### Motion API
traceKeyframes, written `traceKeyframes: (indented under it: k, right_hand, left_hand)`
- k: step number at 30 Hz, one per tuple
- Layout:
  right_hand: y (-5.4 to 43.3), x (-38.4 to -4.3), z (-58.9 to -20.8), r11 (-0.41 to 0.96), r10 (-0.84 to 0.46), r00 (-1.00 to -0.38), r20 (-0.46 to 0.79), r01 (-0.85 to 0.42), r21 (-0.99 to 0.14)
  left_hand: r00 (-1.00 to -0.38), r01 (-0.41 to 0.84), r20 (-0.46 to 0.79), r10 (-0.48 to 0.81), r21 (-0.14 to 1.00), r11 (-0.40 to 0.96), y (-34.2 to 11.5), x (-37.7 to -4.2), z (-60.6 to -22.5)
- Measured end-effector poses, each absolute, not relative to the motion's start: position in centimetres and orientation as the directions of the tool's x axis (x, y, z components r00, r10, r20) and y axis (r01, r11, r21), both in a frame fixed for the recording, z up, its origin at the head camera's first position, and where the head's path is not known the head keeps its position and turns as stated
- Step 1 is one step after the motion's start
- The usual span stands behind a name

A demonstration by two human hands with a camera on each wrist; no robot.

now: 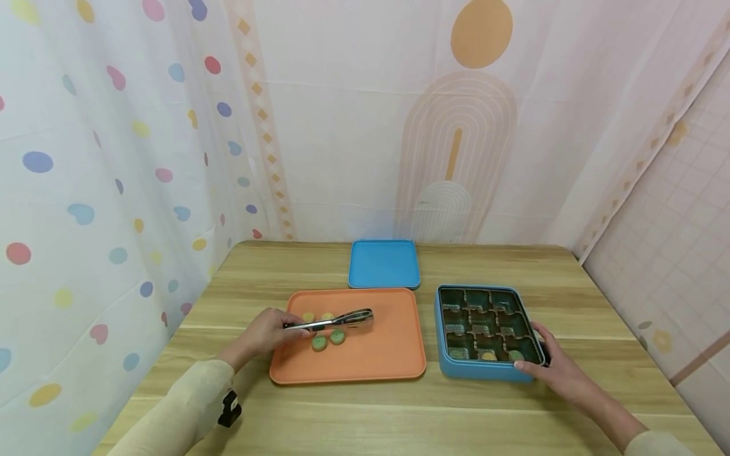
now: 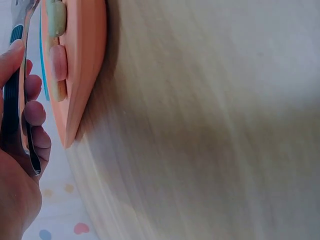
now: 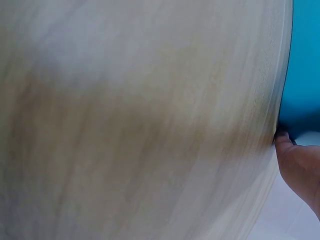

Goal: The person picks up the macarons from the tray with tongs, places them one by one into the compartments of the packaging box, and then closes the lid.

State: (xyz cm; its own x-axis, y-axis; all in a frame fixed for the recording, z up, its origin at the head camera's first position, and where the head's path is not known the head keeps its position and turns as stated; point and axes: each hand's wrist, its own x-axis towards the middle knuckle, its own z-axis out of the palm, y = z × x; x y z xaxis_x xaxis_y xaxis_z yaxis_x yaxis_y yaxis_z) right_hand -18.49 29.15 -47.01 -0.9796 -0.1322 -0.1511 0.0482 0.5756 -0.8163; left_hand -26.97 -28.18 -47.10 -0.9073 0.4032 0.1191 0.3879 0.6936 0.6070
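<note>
My left hand [image 1: 272,332] grips metal tongs [image 1: 336,320] with dark handle grips. Their head points right, above the orange tray [image 1: 388,361]. In the left wrist view the thumb [image 2: 11,61] lies along one handle and the fingers curl round the other side. On the tray, near the tongs, lie small round cookies, among them a green one [image 1: 319,342] and a yellowish one [image 1: 308,317]; a pink one [image 2: 59,63] shows from the left wrist. My right hand [image 1: 561,370] holds the front right corner of a blue box [image 1: 485,369], thumb at the front rim, fingers along the right side.
A brown divider with several square compartments fills the box; the front row has a yellow cookie [image 1: 488,356] between two green ones. Behind the tray lies a flat blue lid [image 1: 383,265]. Everything stands on a wooden table [image 1: 353,418], with a patterned curtain [image 1: 342,126] behind.
</note>
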Motion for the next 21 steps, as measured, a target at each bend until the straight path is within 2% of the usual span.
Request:
traceKeyframes:
  k: [21]
  right_hand:
    - [29.3, -18.5, -47.3, 0.576, -0.131, -0.982, -0.137, 0.037, -0.817]
  left_hand:
    - [-0.897, 0.379, 0.070, 0.437, 0.632, 0.676, -25.7, -28.2, -45.0]
